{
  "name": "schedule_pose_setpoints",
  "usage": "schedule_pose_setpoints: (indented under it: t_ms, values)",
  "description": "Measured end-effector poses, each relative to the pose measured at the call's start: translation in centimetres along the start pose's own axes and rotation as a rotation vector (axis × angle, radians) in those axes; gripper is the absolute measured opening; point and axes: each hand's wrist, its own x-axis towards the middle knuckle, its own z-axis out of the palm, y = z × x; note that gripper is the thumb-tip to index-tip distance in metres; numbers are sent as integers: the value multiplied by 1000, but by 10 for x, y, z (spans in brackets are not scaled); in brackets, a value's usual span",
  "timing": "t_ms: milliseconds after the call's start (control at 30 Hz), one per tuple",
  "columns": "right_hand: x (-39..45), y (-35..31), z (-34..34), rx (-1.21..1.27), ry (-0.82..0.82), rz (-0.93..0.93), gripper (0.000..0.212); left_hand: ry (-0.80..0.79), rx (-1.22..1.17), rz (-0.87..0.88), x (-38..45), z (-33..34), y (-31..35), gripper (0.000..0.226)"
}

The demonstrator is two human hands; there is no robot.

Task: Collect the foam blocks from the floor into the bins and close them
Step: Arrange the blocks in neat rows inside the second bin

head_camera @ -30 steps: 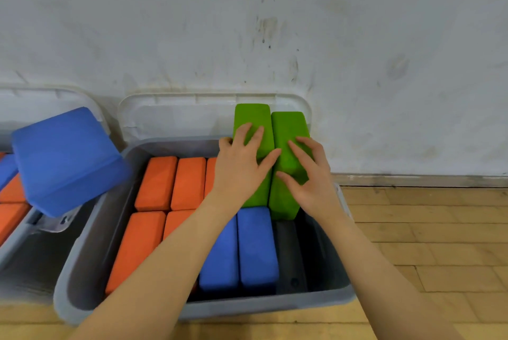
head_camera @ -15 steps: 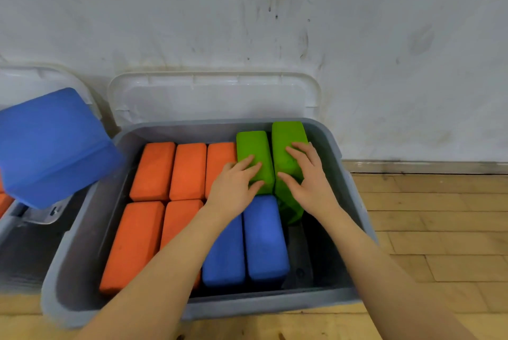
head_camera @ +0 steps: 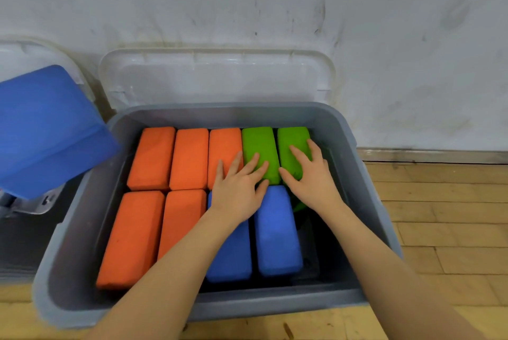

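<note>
A grey bin (head_camera: pixel 368 196) stands on the floor against the wall, its clear lid (head_camera: pixel 214 78) leaning upright behind it. Inside lie several orange foam blocks (head_camera: pixel 154 158), two blue blocks (head_camera: pixel 277 232) and two green blocks in the back right corner. My left hand (head_camera: pixel 239 188) lies flat, fingers spread, on the left green block (head_camera: pixel 258 147). My right hand (head_camera: pixel 310 174) presses flat on the right green block (head_camera: pixel 292 144). Neither hand grips anything.
A large blue foam block (head_camera: pixel 46 130) sticks up out of a second bin (head_camera: pixel 30 202) at the left, whose lid also leans on the wall. Wooden floor (head_camera: pixel 445 216) spreads to the right. A gap remains in the grey bin's front right corner.
Both green blocks went from standing tilted against the bin's back wall to lying flat in the bin, pushed down by my two hands. The camera moved closer.
</note>
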Motion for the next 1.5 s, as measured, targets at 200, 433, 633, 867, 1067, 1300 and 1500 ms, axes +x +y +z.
schedule_pose_setpoints:
  t_ms: [200, 433, 633, 867, 1067, 1300, 1500]
  values:
    - [-6, 8, 2, 284, 237, -69, 50, 108, 10, 87, 3, -1, -3, 46]
    - [-10, 8, 12, -22, 162, 2, 55, 49, -21, -56, 17, 11, 10, 50]
    - [4, 6, 1, -173, 35, 116, 59, 17, 12, -32, 21, 15, 11, 63]
    - [13, 1, 6, -43, -14, 105, 59, 13, 73, 54, 16, 18, 3, 74]
    - [6, 13, 18, 218, 163, 79, 49, 21, 58, 61, 16, 17, 5, 72]
    - [0, 11, 18, -139, 180, 29, 55, 60, 43, 57, 18, 20, 8, 62]
    - [-3, 0, 0, -314, -16, 86, 56, -124, -47, 60, 20, 1, 6, 58]
